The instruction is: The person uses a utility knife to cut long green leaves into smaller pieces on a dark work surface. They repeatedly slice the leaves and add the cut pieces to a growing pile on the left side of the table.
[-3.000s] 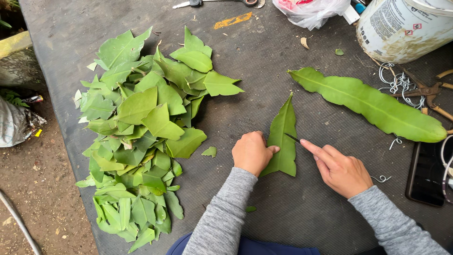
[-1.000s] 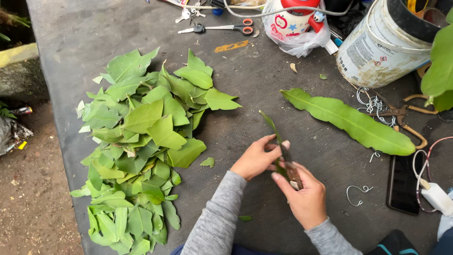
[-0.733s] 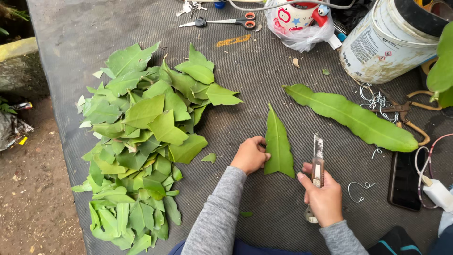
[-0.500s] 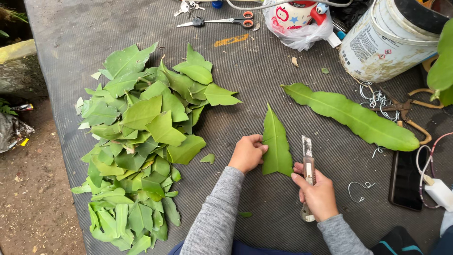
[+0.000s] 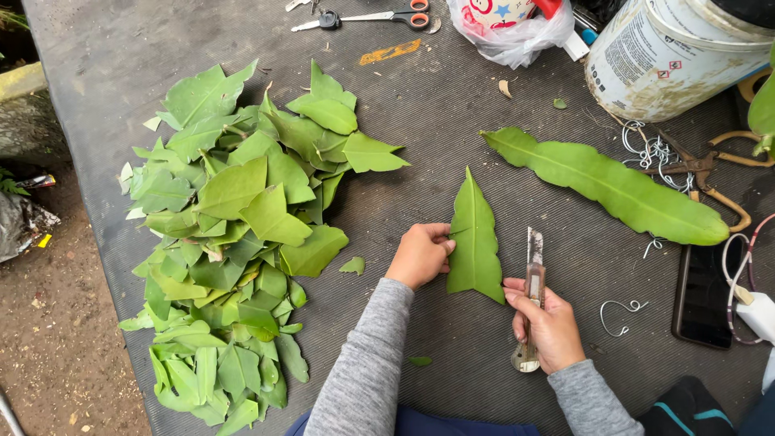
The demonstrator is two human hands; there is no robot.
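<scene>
A pointed green leaf piece (image 5: 475, 242) lies flat on the dark ribbed table (image 5: 452, 105), tip away from me. My left hand (image 5: 420, 253) rests on its left edge, fingers curled against it. My right hand (image 5: 549, 323) grips a utility knife (image 5: 532, 282) just right of the leaf, blade pointing away and lying close to the leaf's right edge. A long uncut green leaf (image 5: 605, 186) lies farther right. A big pile of cut leaf pieces (image 5: 234, 226) covers the left side of the table.
Scissors (image 5: 379, 16) and a plastic bag (image 5: 508, 32) lie at the far edge. A white bucket (image 5: 678, 56) stands at the back right, with wire hooks (image 5: 646, 149), shears (image 5: 710, 169) and a phone (image 5: 702, 295) to the right. Dirt ground lies left of the table.
The leaf piece, held up in both hands a second ago, now lies flat on the table. My right hand drew back to its right side with the knife.
</scene>
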